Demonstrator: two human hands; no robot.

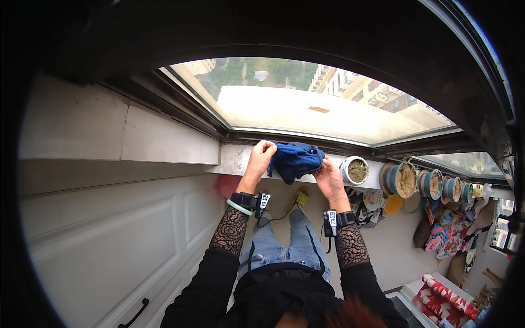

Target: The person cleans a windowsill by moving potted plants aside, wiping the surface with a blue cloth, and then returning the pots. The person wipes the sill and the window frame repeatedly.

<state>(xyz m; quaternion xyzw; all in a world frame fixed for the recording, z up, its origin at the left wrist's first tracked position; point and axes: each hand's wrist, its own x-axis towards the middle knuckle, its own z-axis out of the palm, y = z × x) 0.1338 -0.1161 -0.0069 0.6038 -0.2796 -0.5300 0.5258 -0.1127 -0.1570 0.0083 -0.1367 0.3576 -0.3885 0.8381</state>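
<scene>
A crumpled dark blue cloth (pixel 296 162) hangs between my two hands, above the light window sill (pixel 238 160). My left hand (pixel 260 158) pinches its upper left corner between thumb and fingers. On the other side, my right hand (pixel 329 177) grips the cloth's right edge, palm partly turned up. The lower folds droop over the front edge of the sill. Just right of my right hand stands a white and blue ceramic pot (pixel 354 170) with soil and sparse plants.
Several potted plants (pixel 406 180) line the sill to the right. Beneath them hang or lie patterned fabrics (pixel 445 233) and a yellow round object (pixel 393 203). At left is a white panelled cabinet (pixel 110 233) with a black handle (pixel 134 313). A pink object (pixel 228 185) sits below the sill.
</scene>
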